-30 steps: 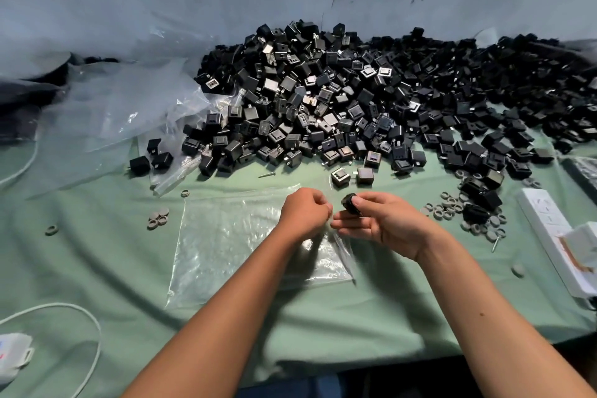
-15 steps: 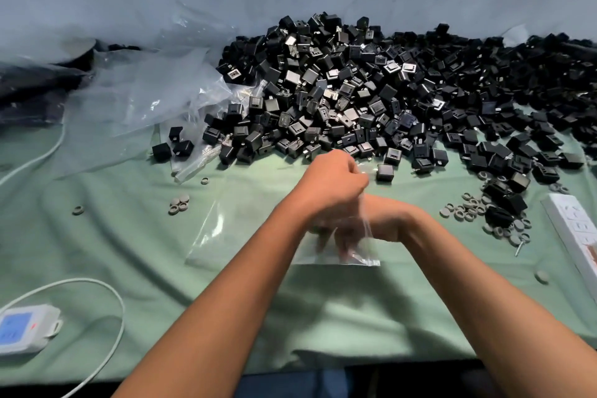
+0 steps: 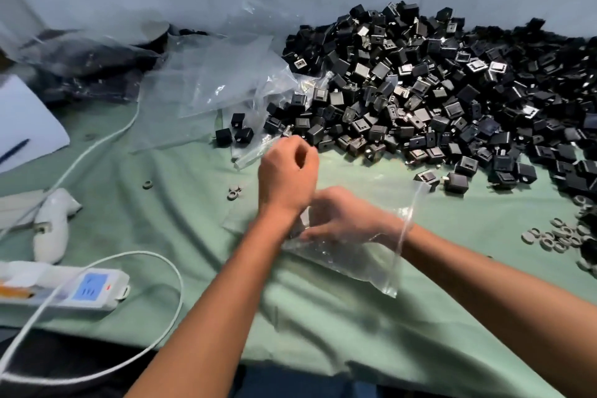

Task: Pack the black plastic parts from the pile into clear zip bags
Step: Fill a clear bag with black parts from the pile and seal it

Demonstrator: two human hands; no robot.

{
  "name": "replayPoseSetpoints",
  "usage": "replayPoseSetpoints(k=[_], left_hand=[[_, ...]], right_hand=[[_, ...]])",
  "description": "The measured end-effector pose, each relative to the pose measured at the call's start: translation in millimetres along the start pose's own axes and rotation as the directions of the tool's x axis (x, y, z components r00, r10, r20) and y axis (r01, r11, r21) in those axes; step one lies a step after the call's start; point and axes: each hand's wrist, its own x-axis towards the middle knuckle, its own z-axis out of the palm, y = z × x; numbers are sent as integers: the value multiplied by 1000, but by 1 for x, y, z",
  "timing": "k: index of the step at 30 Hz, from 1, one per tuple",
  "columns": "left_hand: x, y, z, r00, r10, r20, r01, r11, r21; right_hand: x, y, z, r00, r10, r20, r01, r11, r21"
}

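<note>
Two hands working mid-frame: right hand [image 3: 342,216] now reaching deep inside clear zip bag [image 3: 365,255], fingers hidden, grip unclear. Left hand [image 3: 287,178] now lifting higher, curled, maybe pinching bag edge. Probably dropping one part in. Black parts pile [image 3: 436,90] sitting upper right on counter [image 3: 161,210].

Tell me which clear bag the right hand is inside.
The zip bag lying nearest the table's front edge; the right hand shows through its plastic. The other loose bags lie untouched left of the pile.
</note>
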Motion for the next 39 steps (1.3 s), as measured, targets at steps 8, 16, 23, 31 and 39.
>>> replayPoseSetpoints(k=[8, 16, 23, 31, 39], left_hand=[[4, -111, -26, 988, -149, -25, 149, 936, 319], [21, -111, -31, 989, -134, -55, 145, 913, 382], [34, -86, -13, 995, 58, -82, -30, 950, 311], [3, -98, 13, 889, 346, 301, -428, 863, 271], [18, -102, 1, 970, 213, 120, -220, 974, 55]], right_hand=[[35, 5, 7, 991, 96, -98, -103, 993, -63], [35, -9, 36, 984, -106, -145, 46, 928, -370], [19, -3, 34, 998, -42, 43, 58, 877, -477], [-43, 13, -8, 986, 10, 168, 36, 963, -267], [-13, 5, 9, 998, -61, -26, 52, 967, -250]])
